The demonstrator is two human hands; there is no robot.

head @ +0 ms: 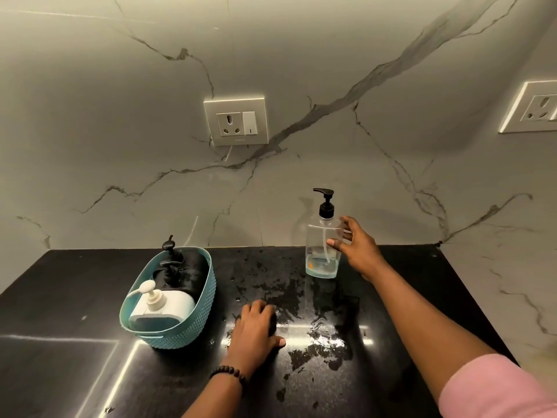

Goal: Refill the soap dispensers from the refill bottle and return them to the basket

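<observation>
Surroundings: black tabletop (90, 297) showing wet patches in the middle; teal basket (193, 324) sitting on left w/ white pump bottle (168, 306) + dark dispensers (173, 260) inside; wall socket (235, 121) above.
Left hand (256, 325): lying flat, palm down on tabletop just right of basket, fingers together, holding nothing.
Right hand (357, 247): arm reaching fwd, grip spread, fingertips touching clear bottle's right side.
Clear bottle (323, 248): standing upright near wall, black pump on, nearly empty, bluish liquid at bottom.
</observation>
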